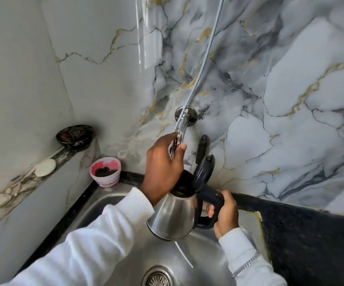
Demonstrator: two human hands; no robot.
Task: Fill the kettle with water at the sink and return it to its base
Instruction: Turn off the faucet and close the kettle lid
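The sink (113, 205) fills the lower middle, its drain (158, 276) at the bottom edge. Over the sink the steel kettle (174, 215) hangs tilted, lid (204, 172) flipped open. The left hand (163, 168), above the sink, is wrapped around the tap (182, 124), directly over the kettle's mouth. The right hand (225, 213) is clamped on the black handle (212, 200). A pink tub (105, 169) stands at the sink's far left corner.
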